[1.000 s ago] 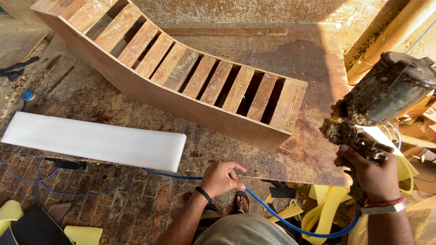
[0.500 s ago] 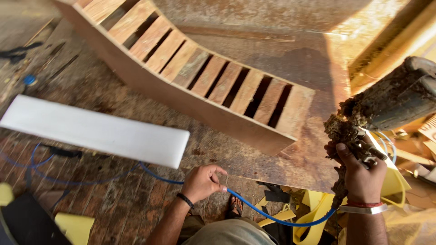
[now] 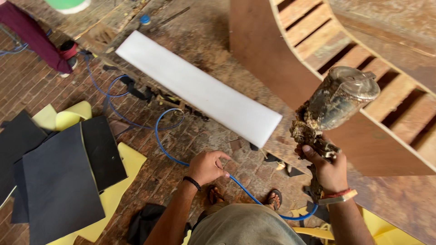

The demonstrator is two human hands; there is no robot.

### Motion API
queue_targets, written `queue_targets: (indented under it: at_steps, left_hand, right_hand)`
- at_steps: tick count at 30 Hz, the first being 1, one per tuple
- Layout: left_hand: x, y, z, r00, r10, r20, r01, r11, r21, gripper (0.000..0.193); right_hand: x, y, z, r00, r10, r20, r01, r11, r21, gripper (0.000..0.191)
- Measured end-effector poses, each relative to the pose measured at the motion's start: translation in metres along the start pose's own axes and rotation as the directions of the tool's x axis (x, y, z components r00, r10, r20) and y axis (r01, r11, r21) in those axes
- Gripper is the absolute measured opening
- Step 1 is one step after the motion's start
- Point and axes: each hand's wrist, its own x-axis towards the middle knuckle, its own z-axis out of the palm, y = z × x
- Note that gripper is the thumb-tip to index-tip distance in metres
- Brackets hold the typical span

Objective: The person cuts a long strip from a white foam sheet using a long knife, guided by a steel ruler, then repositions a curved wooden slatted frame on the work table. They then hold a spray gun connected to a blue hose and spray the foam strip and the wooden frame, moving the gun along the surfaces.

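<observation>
Gripping a crusted spray gun (image 3: 334,106) by its handle, the right hand (image 3: 328,169) holds it upright, cup tilted toward the curved slatted frame (image 3: 363,68) just beyond. Gun sits near centre-right, above the frame's plywood side. Left hand (image 3: 208,166) is closed round the blue hose (image 3: 172,145), which loops over the brick floor (image 3: 41,86) and runs back behind the legs toward the gun.

White foam strip (image 3: 200,93) lies just left of the frame, on the rough table (image 3: 218,41). Black and yellow foam sheets (image 3: 68,172) are piled on the floor, well apart from the gun. Another person's dark red leg (image 3: 32,36) stands at top left.

Judgement: for clean handling, keep hose slack fed by the left hand so it does not tug the gun; keep the cup near upright; hold the nozzle square to the surface. Trigger finger position cannot be made out under the crust.
</observation>
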Motion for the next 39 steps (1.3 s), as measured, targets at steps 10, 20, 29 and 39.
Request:
queue_targets:
  at_steps: [10,20,29,39]
  left_hand:
    - [-0.033,-0.13,-0.091,0.983,-0.151,-0.099,0.137,0.98,-0.142,0.048]
    - [0.031,-0.187,-0.144,0.978,-0.196,-0.073,0.192,0.979,-0.064,0.048]
    - [0.115,-0.232,-0.236,0.969,-0.236,-0.072,0.238,0.971,0.021,0.052]
    - [0.163,-0.267,-0.302,0.954,-0.299,-0.027,0.3,0.954,0.02,0.05]
  right_hand:
    - [0.019,0.026,0.165,0.994,0.1,0.043,-0.099,0.995,-0.032,0.03]
    - [0.077,0.062,0.233,0.989,0.149,0.006,-0.149,0.989,-0.008,0.028]
    - [0.187,0.095,0.325,0.985,0.163,0.05,-0.167,0.983,0.081,0.024]
    - [0.24,0.067,0.413,0.983,0.127,0.129,-0.121,0.991,-0.058,0.022]
